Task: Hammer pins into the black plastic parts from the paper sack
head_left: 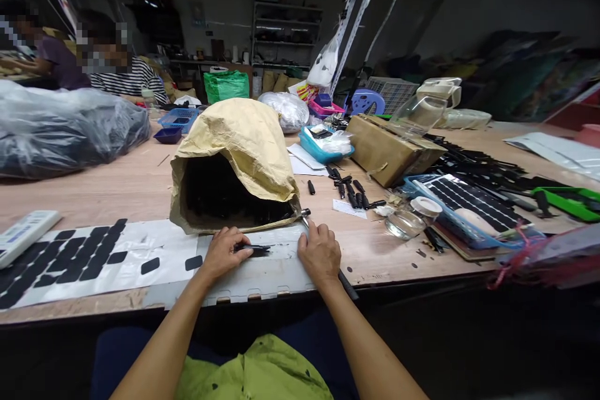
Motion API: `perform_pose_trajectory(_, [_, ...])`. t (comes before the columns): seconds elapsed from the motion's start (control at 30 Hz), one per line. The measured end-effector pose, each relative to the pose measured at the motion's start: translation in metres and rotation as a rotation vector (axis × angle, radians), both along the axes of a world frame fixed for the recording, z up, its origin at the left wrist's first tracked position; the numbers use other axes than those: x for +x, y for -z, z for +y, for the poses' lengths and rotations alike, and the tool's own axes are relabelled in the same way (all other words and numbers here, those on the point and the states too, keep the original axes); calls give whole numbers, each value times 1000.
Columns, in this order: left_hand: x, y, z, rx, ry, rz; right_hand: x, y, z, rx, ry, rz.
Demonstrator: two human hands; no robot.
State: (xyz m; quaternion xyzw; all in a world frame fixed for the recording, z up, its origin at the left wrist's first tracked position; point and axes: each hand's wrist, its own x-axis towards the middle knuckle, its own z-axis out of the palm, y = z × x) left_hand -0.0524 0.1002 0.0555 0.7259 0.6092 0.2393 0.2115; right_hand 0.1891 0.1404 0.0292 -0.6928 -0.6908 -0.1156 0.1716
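My left hand [225, 254] pinches a slim black piece [255, 248] just above a grey board [281, 272] at the table edge; its exact kind is unclear. My right hand [321, 253] is closed around a hammer [347, 285], its small metal head showing beyond the fingers and its dark handle sticking out below the wrist. Right behind both hands, a tan paper sack [244, 144] lies on its side, its mouth facing me and dark pieces inside. To the left, black rounded patches [94, 253] sit in rows on a white sheet [135, 237].
Several black parts [351, 190] lie right of the sack, near a cardboard box [389, 153] and a glass jar [405, 224]. A blue tray [462, 240] stands farther right. A large plastic bag [70, 131] fills the left side. Two people sit behind it.
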Motion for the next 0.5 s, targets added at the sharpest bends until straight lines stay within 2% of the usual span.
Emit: perform_pose_trajectory(0.5, [1,-3,-3,57,2,-35,0,1,1,-7,17,3])
